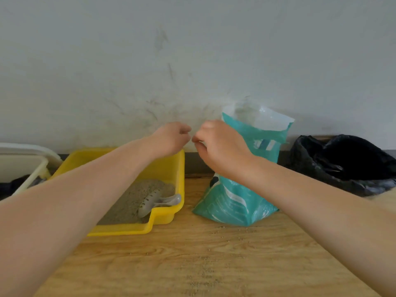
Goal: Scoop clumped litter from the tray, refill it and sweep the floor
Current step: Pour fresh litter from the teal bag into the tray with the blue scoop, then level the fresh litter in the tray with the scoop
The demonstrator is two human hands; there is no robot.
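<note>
A home corner: wood-look floor (214,264), scuffed wall (150,61), yellow litter tray (167,168).

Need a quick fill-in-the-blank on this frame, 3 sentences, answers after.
1. The grey scoop lies inside the ____ tray.
2. The teal litter bag stands between the tray and the ____ bin bag.
3. Stray granules dot the ____ floor.

Answers: yellow; black; wooden
</note>
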